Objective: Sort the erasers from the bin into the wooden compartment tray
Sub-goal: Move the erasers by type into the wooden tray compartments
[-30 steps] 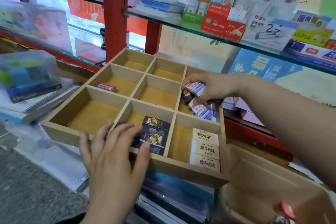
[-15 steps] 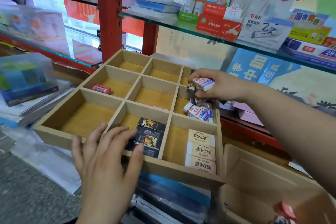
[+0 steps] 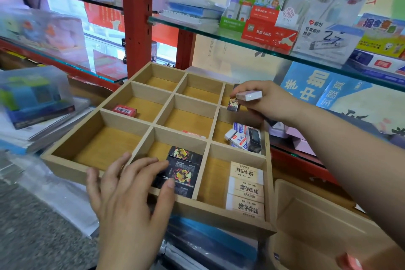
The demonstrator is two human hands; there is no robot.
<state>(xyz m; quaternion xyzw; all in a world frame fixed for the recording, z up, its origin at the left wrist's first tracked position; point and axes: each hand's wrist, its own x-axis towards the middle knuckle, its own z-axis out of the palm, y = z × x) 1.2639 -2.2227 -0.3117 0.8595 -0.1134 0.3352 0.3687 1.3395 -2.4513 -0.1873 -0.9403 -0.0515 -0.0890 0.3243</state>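
The red eraser (image 3: 124, 110) lies flat in the left middle cell of your wooden tray (image 3: 65, 167), long axis left to right. Your left hand (image 3: 131, 195) rests on the front rim, fingers straight and spread, one tip touching the glossy black erasers (image 3: 183, 171) in the front middle cell. Three cream blocks (image 3: 246, 190) (printed ERASER) lie long axis across in the front right cell. Behind them, white-and-blue erasers (image 3: 238, 138) lie jumbled. Your right hand (image 3: 269, 101) hangs over the rear right cell, fingers pinching a white rectangular eraser (image 3: 249, 95), long axis left to right, with a small dark eraser (image 3: 233, 104) beneath. The tan bin (image 3: 317, 221) stands just right of the tray.
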